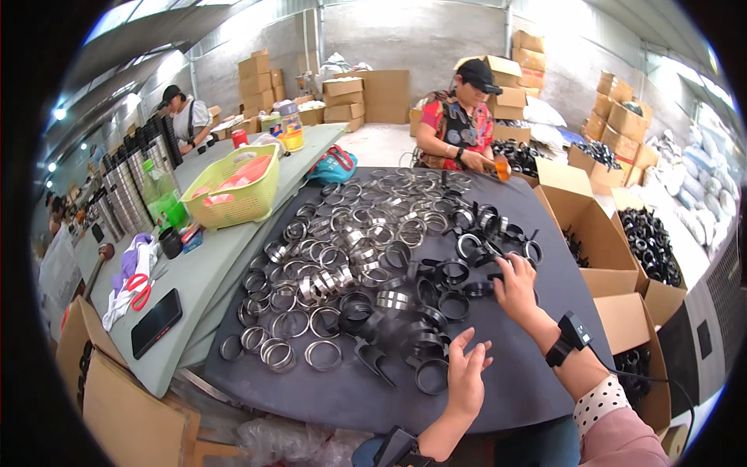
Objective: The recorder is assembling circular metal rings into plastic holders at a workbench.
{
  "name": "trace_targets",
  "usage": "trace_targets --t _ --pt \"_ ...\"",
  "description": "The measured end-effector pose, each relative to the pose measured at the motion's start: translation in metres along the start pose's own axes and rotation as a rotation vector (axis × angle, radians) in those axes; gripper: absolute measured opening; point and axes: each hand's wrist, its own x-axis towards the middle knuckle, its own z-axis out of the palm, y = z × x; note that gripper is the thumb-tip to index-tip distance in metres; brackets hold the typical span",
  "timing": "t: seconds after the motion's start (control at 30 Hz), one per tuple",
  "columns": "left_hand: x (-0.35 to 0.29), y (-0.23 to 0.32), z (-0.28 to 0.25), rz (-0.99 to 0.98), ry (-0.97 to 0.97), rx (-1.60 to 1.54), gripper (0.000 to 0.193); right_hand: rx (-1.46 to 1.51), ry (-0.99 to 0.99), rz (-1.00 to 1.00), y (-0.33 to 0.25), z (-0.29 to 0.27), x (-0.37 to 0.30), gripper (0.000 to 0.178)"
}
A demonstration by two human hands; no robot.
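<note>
While the left hand (465, 381) is released and empty, I cannot tell whether the right hand (517, 291) grasps anything; the black rings (428, 339), just left on the worktop (513, 381), seem light, stiff, best pinched at their rims.

"What colours do I have mid-frame?"
"I see silver rings (325, 285) and black rings (426, 340) on a dark grey tabletop (515, 383)."
"And left?"
"A yellow-green basket (255, 204) and red-handled scissors (140, 289). Lower right, I get a pink sleeve (622, 442) and a white cuff (601, 402), black-dotted."
</note>
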Motion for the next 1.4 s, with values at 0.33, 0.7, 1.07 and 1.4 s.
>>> trace_targets --t 0.33,0.7,1.07,1.4 --pt "0.019 0.013 -0.024 0.016 0.177 -0.176 0.034 0.281 -0.401 -0.425 -0.151 0.13 0.127 0.024" --pt "0.017 0.021 -0.036 0.062 0.231 -0.223 0.025 2.059 -0.759 0.783 -0.099 -0.013 0.085 0.021" --pt "0.01 0.0 -0.019 -0.099 -0.108 -0.088 0.042 2.063 -0.647 0.901 -0.044 -0.131 -0.044 0.027" --pt "0.006 -0.017 -0.02 0.0 -0.128 0.604 0.059 0.415 -0.318 0.086 -0.037 -0.102 -0.118 0.021"
